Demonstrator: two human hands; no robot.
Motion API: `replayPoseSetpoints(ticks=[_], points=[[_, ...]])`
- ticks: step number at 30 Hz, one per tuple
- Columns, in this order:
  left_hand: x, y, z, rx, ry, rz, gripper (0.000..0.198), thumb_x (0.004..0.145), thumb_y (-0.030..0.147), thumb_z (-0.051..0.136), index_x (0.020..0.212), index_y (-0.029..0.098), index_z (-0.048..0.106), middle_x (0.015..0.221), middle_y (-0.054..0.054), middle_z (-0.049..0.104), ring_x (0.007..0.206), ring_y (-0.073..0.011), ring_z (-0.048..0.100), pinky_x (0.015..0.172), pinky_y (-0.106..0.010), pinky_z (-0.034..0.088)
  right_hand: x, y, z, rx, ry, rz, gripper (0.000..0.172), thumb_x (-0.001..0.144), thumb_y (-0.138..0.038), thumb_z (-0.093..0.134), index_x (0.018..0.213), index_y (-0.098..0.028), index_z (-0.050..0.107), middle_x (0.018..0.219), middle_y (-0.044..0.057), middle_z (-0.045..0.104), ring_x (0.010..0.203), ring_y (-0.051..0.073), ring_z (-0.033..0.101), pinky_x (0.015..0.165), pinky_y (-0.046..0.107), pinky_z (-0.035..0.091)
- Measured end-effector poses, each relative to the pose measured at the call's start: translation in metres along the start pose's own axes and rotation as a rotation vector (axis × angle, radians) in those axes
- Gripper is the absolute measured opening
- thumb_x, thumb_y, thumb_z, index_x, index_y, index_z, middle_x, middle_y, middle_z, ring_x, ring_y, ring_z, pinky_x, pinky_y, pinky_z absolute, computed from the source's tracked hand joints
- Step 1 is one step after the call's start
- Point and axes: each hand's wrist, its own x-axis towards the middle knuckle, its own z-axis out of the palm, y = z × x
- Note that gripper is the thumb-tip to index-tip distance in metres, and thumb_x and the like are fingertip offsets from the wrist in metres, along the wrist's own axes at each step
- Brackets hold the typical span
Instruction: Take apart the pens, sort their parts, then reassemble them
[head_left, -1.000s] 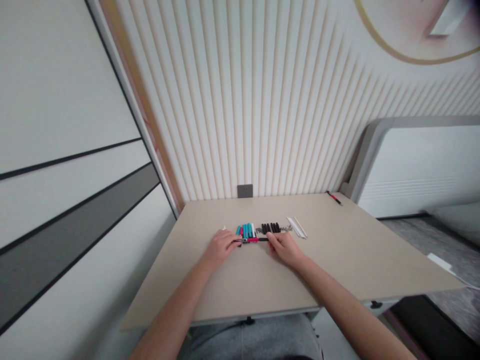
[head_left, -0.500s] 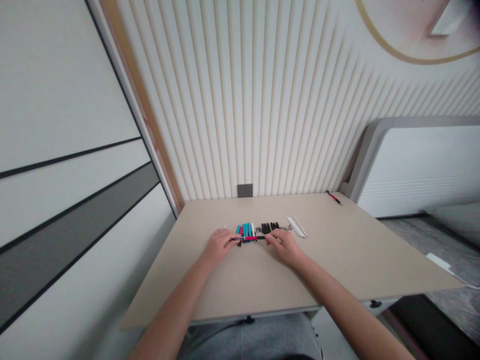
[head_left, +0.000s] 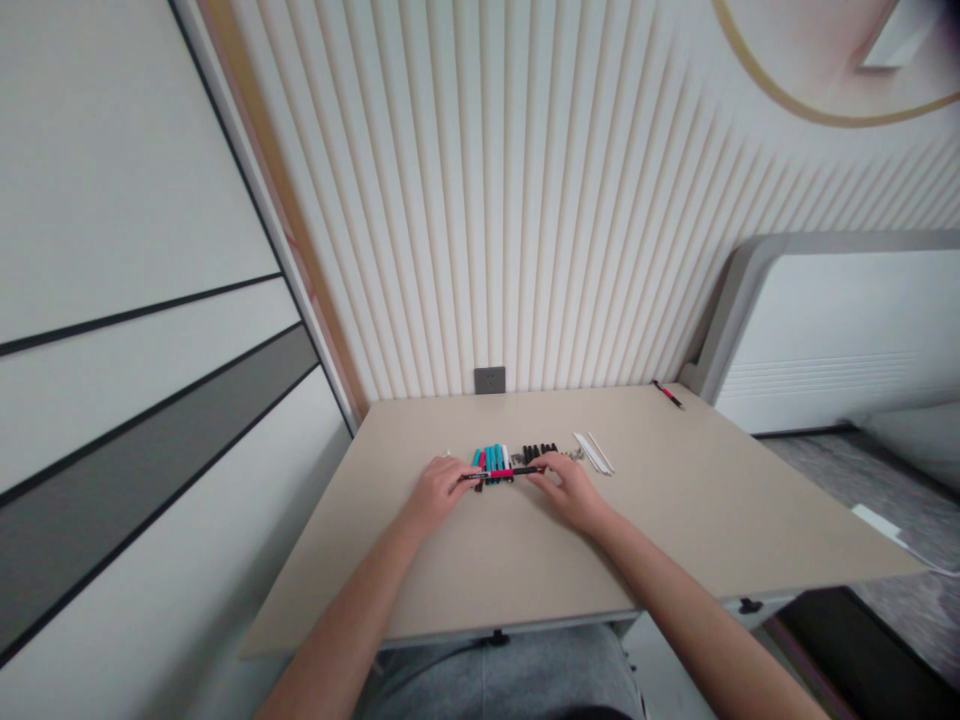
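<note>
Crosswise, pen (head_left: 501, 473) (red-black) spans both hands (head_left: 437, 490) (head_left: 568, 488).

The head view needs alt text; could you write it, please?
The left hand and right hand hold a red and black pen over a beige table. Nearby lie coloured tubes, black pieces and white sticks; another pen lies farther right.

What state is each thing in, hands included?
Left hand: pinching held pen
Right hand: pinching it too
Held pen: crosswise between both hands
Other pen: lying at far right
Colored tubes: side by side
Black tubes: in a row
White sticks: lying slanted
Small bits: scattered
Wall socket: nothing plugged in
</note>
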Motion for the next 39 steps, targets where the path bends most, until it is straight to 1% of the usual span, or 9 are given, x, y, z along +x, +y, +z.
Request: replayPoseSetpoints(ticks=[4, 6, 9, 11, 15, 19, 25, 36, 39], points=[[-0.0002, 0.0007, 0.0001, 0.004, -0.030, 0.009, 0.027, 0.096, 0.040, 0.050, 0.096, 0.021, 0.068, 0.081, -0.003, 0.070, 0.077, -0.0172, 0.062, 0.077, -0.032, 0.043, 0.0003, 0.0004, -0.0001, -0.051, -0.074, 0.026, 0.045, 0.099, -0.039, 0.039, 0.066, -0.019, 0.064, 0.066, 0.005, 0.063, 0.069, 0.018, 0.059, 0.072, 0.031, 0.042], [-0.0003, 0.0005, -0.0001, 0.004, -0.032, -0.003, 0.027, 0.096, 0.040, 0.049, 0.097, 0.021, 0.068, 0.082, -0.003, 0.070, 0.078, -0.0172, 0.062, 0.078, -0.032, 0.043, 0.0005, 0.0007, -0.0006, -0.033, -0.049, 0.043, 0.043, 0.098, -0.040, 0.038, 0.076, -0.019, 0.067, 0.072, 0.006, 0.065, 0.072, 0.018, 0.060, 0.072, 0.031, 0.044], [-0.0005, -0.0006, -0.0001, 0.002, -0.023, -0.018, 0.027, 0.097, 0.040, 0.049, 0.097, 0.021, 0.068, 0.082, -0.004, 0.070, 0.077, -0.0170, 0.061, 0.076, -0.032, 0.043, 0.0005, 0.0004, -0.0020, 0.032, 0.005, 0.022, 0.029, 0.091, -0.042, 0.053, 0.106, -0.020, 0.065, 0.093, 0.008, 0.068, 0.085, 0.020, 0.061, 0.079, 0.033, 0.046], [-0.0006, -0.0012, -0.0001, -0.004, -0.019, -0.012, 0.027, 0.097, 0.040, 0.049, 0.097, 0.020, 0.068, 0.083, -0.004, 0.070, 0.078, -0.0171, 0.061, 0.076, -0.032, 0.043, 0.0002, -0.0001, -0.0026, 0.051, 0.016, -0.013, 0.031, 0.087, -0.041, 0.060, 0.110, -0.020, 0.062, 0.098, 0.008, 0.067, 0.090, 0.021, 0.060, 0.082, 0.033, 0.046], [-0.0004, -0.0006, -0.0004, -0.004, -0.030, 0.008, 0.029, 0.097, 0.042, 0.048, 0.097, 0.021, 0.067, 0.082, -0.004, 0.070, 0.078, -0.0175, 0.061, 0.077, -0.032, 0.042, 0.0002, 0.0000, -0.0025, -0.004, -0.009, -0.029, 0.022, 0.092, -0.038, 0.055, 0.090, -0.020, 0.067, 0.088, 0.006, 0.068, 0.085, 0.020, 0.060, 0.081, 0.033, 0.044], [0.0000, 0.0015, -0.0010, -0.001, -0.054, 0.017, 0.027, 0.097, 0.040, 0.048, 0.096, 0.020, 0.067, 0.084, -0.004, 0.070, 0.080, -0.0175, 0.062, 0.079, -0.032, 0.043, 0.0003, 0.0007, -0.0017, -0.083, -0.081, 0.025, 0.042, 0.098, -0.037, 0.041, 0.068, -0.019, 0.065, 0.067, 0.004, 0.065, 0.070, 0.018, 0.058, 0.074, 0.032, 0.042], [-0.0001, 0.0012, -0.0009, -0.001, -0.034, -0.015, 0.026, 0.096, 0.039, 0.050, 0.098, 0.021, 0.068, 0.083, -0.004, 0.070, 0.080, -0.0176, 0.061, 0.079, -0.032, 0.043, -0.0001, -0.0019, -0.0025, 0.002, 0.002, -0.012, 0.027, 0.090, -0.041, 0.057, 0.105, -0.021, 0.066, 0.094, 0.007, 0.069, 0.087, 0.020, 0.061, 0.080, 0.034, 0.045], [0.0005, 0.0020, -0.0035, 0.004, -0.034, 0.000, 0.024, 0.096, 0.039, 0.052, 0.098, 0.021, 0.068, 0.083, -0.004, 0.071, 0.079, -0.0180, 0.062, 0.081, -0.033, 0.044, -0.0015, -0.0022, -0.0054, -0.168, -0.108, -0.073, 0.029, 0.096, -0.040, 0.048, 0.099, -0.022, 0.071, 0.084, 0.007, 0.071, 0.081, 0.021, 0.060, 0.080, 0.037, 0.041], [0.0009, 0.0010, -0.0038, 0.003, -0.030, -0.001, 0.023, 0.096, 0.038, 0.052, 0.097, 0.021, 0.067, 0.082, -0.004, 0.071, 0.077, -0.0177, 0.062, 0.078, -0.033, 0.044, 0.0001, 0.0010, -0.0062, -0.156, -0.113, -0.069, 0.028, 0.095, -0.040, 0.050, 0.108, -0.024, 0.069, 0.094, 0.007, 0.071, 0.089, 0.022, 0.061, 0.083, 0.037, 0.041]])
